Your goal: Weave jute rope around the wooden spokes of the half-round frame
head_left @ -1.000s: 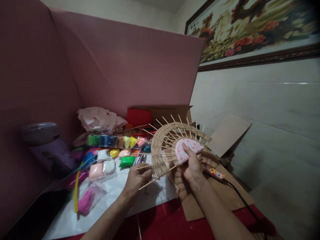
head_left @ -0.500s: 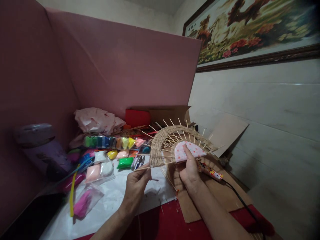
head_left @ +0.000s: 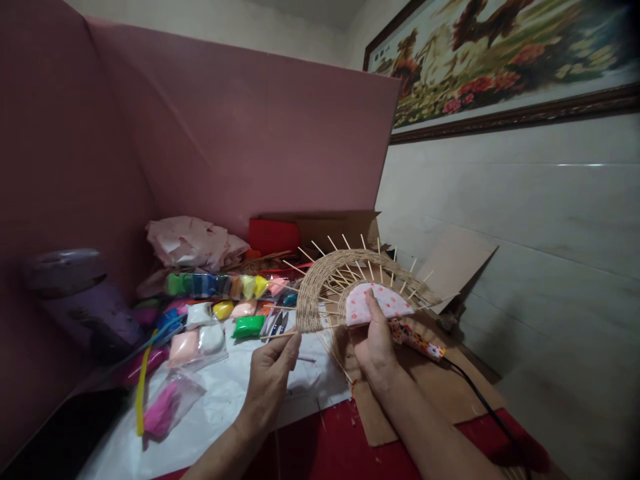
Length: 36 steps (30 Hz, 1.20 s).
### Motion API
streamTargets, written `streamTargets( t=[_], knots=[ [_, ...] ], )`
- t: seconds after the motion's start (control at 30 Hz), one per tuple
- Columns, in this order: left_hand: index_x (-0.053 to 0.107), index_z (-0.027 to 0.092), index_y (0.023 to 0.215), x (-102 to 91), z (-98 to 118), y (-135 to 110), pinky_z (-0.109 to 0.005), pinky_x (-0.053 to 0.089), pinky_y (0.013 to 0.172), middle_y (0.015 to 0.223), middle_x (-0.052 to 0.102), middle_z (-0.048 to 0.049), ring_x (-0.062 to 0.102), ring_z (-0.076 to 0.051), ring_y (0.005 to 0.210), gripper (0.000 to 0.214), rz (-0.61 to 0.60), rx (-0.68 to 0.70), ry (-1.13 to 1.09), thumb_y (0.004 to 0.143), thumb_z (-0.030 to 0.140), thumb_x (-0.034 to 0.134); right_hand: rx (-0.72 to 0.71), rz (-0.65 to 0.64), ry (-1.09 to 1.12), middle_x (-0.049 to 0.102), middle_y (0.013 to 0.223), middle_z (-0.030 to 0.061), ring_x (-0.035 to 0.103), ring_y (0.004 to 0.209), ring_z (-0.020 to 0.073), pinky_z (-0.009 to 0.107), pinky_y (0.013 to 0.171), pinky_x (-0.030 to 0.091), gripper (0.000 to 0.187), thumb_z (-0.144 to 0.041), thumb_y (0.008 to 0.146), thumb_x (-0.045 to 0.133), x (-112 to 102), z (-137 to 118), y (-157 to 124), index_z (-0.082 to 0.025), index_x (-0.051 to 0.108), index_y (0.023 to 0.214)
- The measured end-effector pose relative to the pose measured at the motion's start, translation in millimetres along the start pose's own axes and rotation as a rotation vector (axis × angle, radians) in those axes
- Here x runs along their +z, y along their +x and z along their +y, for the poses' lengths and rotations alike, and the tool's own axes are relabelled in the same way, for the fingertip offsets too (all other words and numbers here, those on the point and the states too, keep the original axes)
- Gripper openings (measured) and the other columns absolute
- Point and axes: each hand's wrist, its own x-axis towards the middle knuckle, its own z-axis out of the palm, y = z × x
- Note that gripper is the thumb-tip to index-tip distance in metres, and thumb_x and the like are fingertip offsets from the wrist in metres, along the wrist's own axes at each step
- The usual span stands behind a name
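Note:
My right hand (head_left: 375, 340) grips the pink dotted half-disc (head_left: 379, 301) at the centre of a woven fan (head_left: 320, 283), held upright above the table. Thin wooden sticks (head_left: 350, 253) spread out from the half-disc through an arch of tan cord. My left hand (head_left: 273, 370) pinches the lowest stick at the fan's left end, fingers closed on it. A glue gun with a dotted sleeve (head_left: 417, 341) lies just right of my right hand on brown cardboard (head_left: 440, 387).
Packets of coloured clay (head_left: 220, 285) and bagged clay (head_left: 165, 407) lie on white paper (head_left: 220, 407) at the left. Small snips (head_left: 277, 325), a crumpled pink cloth (head_left: 193, 241), a red box (head_left: 274, 235), a pink partition (head_left: 250, 133) and a black cord (head_left: 480, 400) surround the work.
The fan has turned clockwise, its flat edge now nearly level. My left hand slid lower and kept its pinch on the end stick. The view shifted slightly left.

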Motion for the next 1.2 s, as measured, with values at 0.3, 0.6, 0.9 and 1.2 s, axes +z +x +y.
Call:
streamTargets(
  t=[0.3,0.6,0.9,1.2],
  knots=[
    [0.062,0.013,0.100,-2.2,-5,7,-0.017,0.023,0.042,0.051,0.039,0.0062,0.031,-0.006,0.046,0.044,0.085,-0.085,-0.147,0.069,0.045,0.064,0.047,0.007,-0.007,0.069,0.079,-0.0030,0.062,0.064,0.0095,0.019,0.058,0.052,0.029,-0.025,0.064,0.071,0,-2,3,-0.019,0.062,0.091],
    [0.064,0.014,0.091,-8.4,-2,13,-0.016,0.024,0.043,0.052,0.043,0.0062,0.031,-0.004,0.044,0.036,0.084,-0.062,-0.178,0.070,0.043,0.065,0.040,-0.017,-0.031,0.070,0.082,-0.0029,0.064,0.066,0.0103,0.021,0.061,0.053,0.032,-0.022,0.064,0.070,-1,1,0,-0.019,0.061,0.094],
    [0.069,0.011,0.082,-13.4,0,19,-0.020,0.031,0.045,0.057,0.055,-0.0002,0.039,-0.008,0.048,0.041,0.138,0.001,-0.102,0.061,0.047,0.070,0.186,-0.061,-0.040,0.071,0.078,0.0020,0.065,0.063,0.0137,0.023,0.058,0.053,0.031,-0.019,0.063,0.070,-4,5,2,-0.015,0.062,0.093],
    [0.070,0.013,0.070,-19.3,11,22,-0.019,0.030,0.044,0.055,0.056,0.0000,0.038,-0.008,0.048,0.038,0.179,0.047,0.026,0.056,0.049,0.071,0.207,-0.053,-0.076,0.071,0.073,0.0033,0.066,0.065,0.0168,0.027,0.060,0.055,0.025,-0.018,0.063,0.069,-2,5,1,-0.014,0.061,0.087]
  ],
)
